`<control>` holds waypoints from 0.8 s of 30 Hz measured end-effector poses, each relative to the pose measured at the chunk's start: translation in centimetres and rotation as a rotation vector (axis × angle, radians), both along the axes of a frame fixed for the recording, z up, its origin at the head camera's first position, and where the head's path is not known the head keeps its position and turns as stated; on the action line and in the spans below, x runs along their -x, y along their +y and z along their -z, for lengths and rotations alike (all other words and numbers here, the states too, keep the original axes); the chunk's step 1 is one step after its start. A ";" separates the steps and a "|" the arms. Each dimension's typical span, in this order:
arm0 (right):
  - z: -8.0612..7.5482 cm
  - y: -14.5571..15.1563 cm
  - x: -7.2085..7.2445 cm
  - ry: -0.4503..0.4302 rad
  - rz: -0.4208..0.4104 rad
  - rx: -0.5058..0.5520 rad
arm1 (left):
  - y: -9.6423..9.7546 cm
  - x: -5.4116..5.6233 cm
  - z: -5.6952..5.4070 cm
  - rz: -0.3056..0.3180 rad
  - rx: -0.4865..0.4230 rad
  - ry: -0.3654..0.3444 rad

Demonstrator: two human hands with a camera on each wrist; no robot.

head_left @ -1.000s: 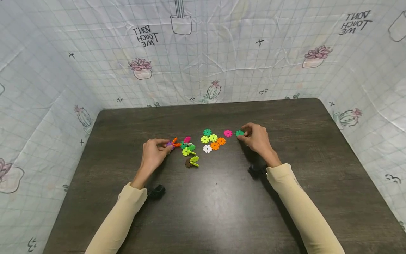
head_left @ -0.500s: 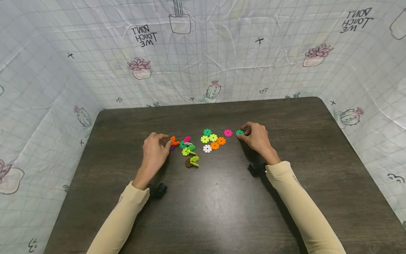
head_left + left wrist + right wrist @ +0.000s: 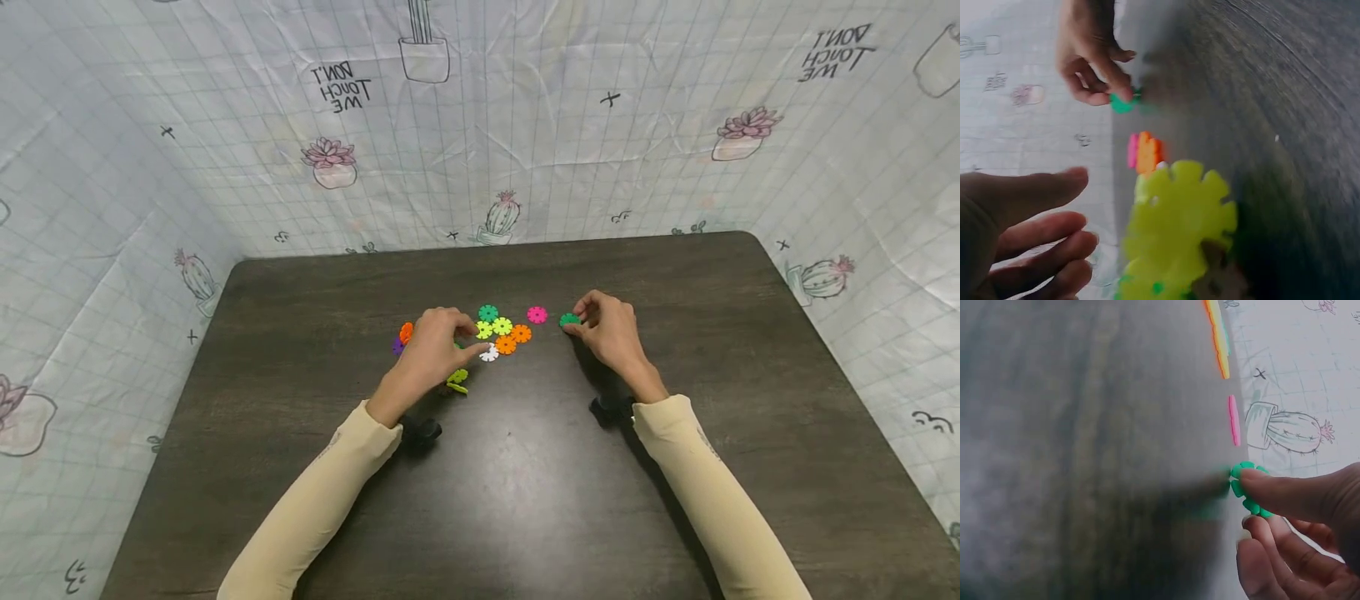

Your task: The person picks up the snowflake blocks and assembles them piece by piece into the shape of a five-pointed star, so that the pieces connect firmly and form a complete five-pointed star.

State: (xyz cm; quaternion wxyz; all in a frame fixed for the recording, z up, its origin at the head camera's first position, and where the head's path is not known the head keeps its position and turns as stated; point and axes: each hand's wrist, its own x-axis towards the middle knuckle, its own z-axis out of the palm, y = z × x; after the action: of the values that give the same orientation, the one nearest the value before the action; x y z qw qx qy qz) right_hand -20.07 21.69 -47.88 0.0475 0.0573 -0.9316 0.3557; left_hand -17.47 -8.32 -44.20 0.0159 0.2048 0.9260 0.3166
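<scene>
Between thumb and fingertips my right hand (image 3: 609,333) pinches a green notched disc (image 3: 569,319), seen close up in the right wrist view as a green disc with rounded petals (image 3: 1247,469). My left hand (image 3: 435,346) hovers over the joined pieces, thumb and fingers apart and holding nothing. Its fingertips reach above a white notched disc (image 3: 489,355) and a yellow-green one (image 3: 483,330). From under the left hand, a purple disc (image 3: 398,345) with orange discs (image 3: 407,332) shows at the left. Yellow-green joined discs (image 3: 457,382) show below it; the other joined pieces are mostly hidden.
Flat loose discs lie mid-table: green (image 3: 488,313), yellow-green (image 3: 502,326), orange (image 3: 521,333) and pink (image 3: 537,315). The dark wooden table (image 3: 510,500) meets a printed cloth (image 3: 555,158) at its back and sides. Black wrist cameras (image 3: 422,432) hang below both wrists.
My left hand has let go of the purple-and-orange joined piece and moved right, over the other pieces toward the loose discs. The right hand has stayed nearly in place with the green disc.
</scene>
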 end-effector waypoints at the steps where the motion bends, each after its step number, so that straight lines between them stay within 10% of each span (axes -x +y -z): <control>1: 0.1 0.1 -0.1 0.008 -0.003 0.008 | 0.3 0.2 0.1 0.016 0.022 -0.018; 12: 0.3 0.8 -0.7 0.023 -0.027 0.062 | 1.6 0.4 1.9 0.013 0.197 -0.025; 24: -0.3 0.8 -1.5 0.020 -0.055 0.071 | 1.8 0.4 1.9 -0.074 0.121 -0.083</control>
State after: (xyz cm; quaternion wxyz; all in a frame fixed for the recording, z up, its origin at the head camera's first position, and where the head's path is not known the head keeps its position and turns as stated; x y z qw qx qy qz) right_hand -18.57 22.47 -47.55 0.0493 0.0847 -0.9160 0.3889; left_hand -17.88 -6.57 -46.13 0.0549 0.1560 0.9490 0.2685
